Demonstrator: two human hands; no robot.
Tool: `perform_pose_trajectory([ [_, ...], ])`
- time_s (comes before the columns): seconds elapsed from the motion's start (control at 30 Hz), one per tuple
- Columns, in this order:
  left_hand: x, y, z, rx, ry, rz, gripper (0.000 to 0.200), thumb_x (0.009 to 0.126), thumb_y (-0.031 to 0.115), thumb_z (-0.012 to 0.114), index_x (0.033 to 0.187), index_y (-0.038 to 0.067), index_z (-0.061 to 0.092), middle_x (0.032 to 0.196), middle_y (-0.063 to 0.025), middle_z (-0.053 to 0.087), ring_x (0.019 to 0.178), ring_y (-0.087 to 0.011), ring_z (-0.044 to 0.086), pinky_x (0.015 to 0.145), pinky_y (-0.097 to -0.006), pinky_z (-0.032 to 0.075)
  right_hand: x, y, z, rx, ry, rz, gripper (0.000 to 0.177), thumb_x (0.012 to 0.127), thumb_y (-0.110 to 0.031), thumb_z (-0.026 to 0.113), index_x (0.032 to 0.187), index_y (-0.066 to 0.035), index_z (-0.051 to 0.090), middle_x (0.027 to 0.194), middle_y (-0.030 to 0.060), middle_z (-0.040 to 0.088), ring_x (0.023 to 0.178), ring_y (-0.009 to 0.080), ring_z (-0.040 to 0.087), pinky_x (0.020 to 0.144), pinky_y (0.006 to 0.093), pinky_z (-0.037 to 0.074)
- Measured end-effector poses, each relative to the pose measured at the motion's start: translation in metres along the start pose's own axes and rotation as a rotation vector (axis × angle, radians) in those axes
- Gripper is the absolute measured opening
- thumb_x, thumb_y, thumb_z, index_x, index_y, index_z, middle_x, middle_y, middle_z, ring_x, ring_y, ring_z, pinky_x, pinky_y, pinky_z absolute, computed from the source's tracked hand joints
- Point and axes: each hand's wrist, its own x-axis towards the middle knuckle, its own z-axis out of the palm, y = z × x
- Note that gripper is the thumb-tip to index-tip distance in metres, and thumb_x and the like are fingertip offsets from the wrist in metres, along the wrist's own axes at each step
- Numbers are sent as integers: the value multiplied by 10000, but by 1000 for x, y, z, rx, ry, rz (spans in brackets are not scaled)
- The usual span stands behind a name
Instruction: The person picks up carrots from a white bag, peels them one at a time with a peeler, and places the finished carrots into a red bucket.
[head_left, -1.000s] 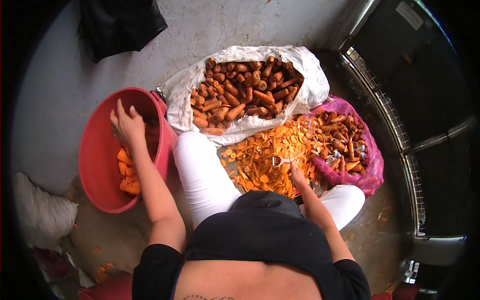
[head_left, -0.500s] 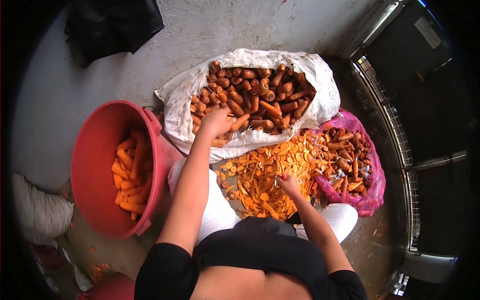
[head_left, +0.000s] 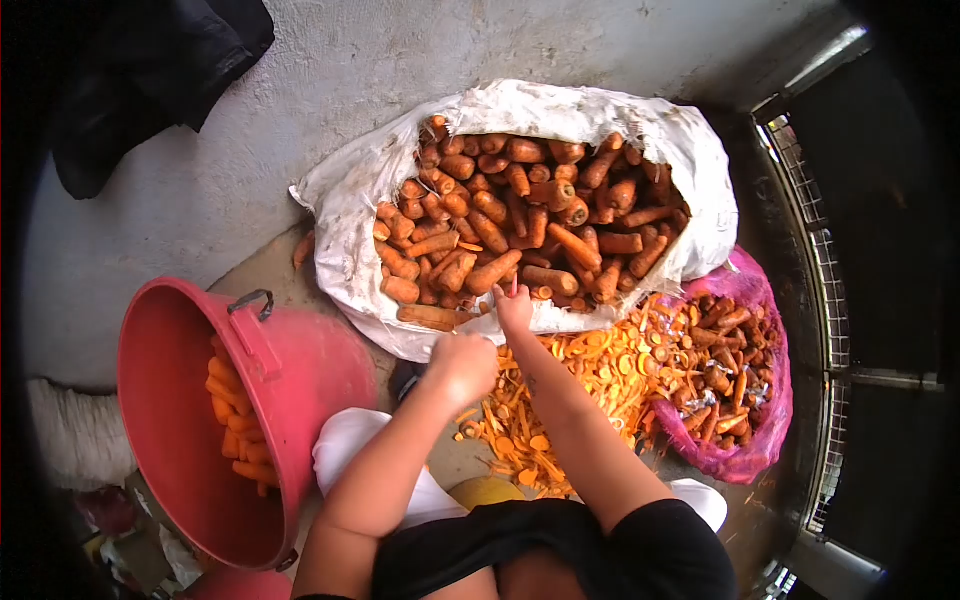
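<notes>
My left hand (head_left: 463, 370) is closed in a fist in front of the white sack's near edge; whatever it holds is hidden. Just beyond it and to its right, my right hand (head_left: 514, 312) grips a small red-handled tool (head_left: 514, 286), whose working end I cannot make out. Unpeeled carrots (head_left: 490, 232) fill the open white sack (head_left: 350, 235) ahead of both hands. Orange peelings and cut slices (head_left: 590, 375) lie heaped on the floor to the right of my hands.
At left a tilted red tub (head_left: 325, 365) holds peeled carrots (head_left: 240, 425). A pink mesh bag (head_left: 780, 400) of carrot pieces (head_left: 735, 370) sits at right. Black plastic (head_left: 150, 80) hangs against the wall (head_left: 330, 60). A metal-framed mesh barrier (head_left: 830, 300) runs along the right.
My left hand has drawn back from the carrots in the sack, toward my body. My right hand has moved left and forward from the peelings to the sack's edge. The camera view has shifted.
</notes>
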Motion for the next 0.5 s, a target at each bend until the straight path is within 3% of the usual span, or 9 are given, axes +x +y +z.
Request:
perform_pose_trajectory([
  [0.1,-1,6,2,-22,-56,47,265,845,262,554,848,22,668,935,-165,651,843,-328,658,746,-436,521,-2,-17,30,-35,9,122,652,757,-492,705,1114,-2,463,1015,303,614,998,445,588,856,470,464],
  [0.13,-1,5,2,-34,-78,59,266,849,259,562,862,11,659,947,-179,644,830,-324,660,733,-431,524,-1,-17,39,31,29,91,759,724,-535,718,1139,44,455,1036,307,605,1002,450,585,869,468,458],
  [0.23,-3,3,2,-34,3,37,274,855,258,568,881,-3,648,932,-191,640,817,-320,661,721,-422,527,5,-21,61,36,40,181,780,727,-537,715,1153,57,444,1048,309,601,1012,447,582,877,473,452],
  [0.3,-2,2,2,-50,15,39,281,861,260,566,893,-10,640,921,-193,639,811,-321,661,718,-421,526,24,-3,77,150,36,171,744,723,-435,756,1160,69,427,976,267,632,826,380,655,760,407,515],
  [0.37,-1,3,2,-52,29,41,276,859,257,569,896,-8,641,915,-188,641,812,-319,661,714,-418,526,31,3,83,83,103,159,603,744,-366,756,1096,37,476,874,197,645,660,272,650,631,355,513],
  [0.47,3,-2,0,-6,-2,3,312,878,283,525,897,-3,649,930,-184,649,801,-319,663,718,-433,518,59,47,95,554,-67,111,416,796,-354,709,998,-43,522,691,87,583,489,163,517,491,309,422],
  [0.5,4,-4,-4,10,-9,-11,320,882,288,514,897,0,652,933,-183,651,800,-319,664,719,-437,517,47,41,72,762,-235,181,368,813,-354,688,972,-65,524,649,54,535,462,142,453,468,291,375],
])
